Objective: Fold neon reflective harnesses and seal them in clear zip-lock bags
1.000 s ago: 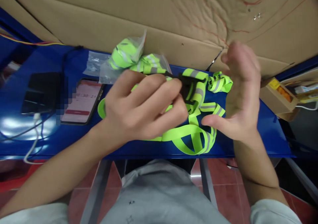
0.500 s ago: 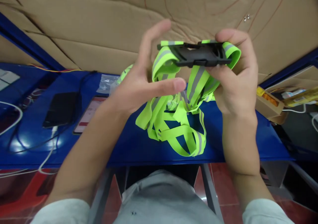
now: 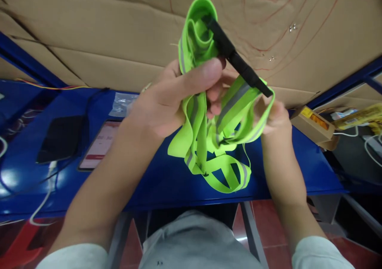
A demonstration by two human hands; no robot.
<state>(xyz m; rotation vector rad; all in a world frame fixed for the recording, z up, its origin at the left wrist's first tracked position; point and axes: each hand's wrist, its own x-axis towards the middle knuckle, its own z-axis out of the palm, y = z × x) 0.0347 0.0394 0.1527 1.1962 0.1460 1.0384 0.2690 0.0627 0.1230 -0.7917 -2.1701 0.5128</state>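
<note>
Head: both hands grip strap bundle (image 3: 209,133).

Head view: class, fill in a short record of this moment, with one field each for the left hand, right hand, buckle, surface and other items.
Left hand: left hand grips the neon reflective straps
Right hand: right hand holds the straps' right side
Buckle: black buckle, raised and tilted
Surface: blue table
Other items: phone, dark device, cardboard box
</note>
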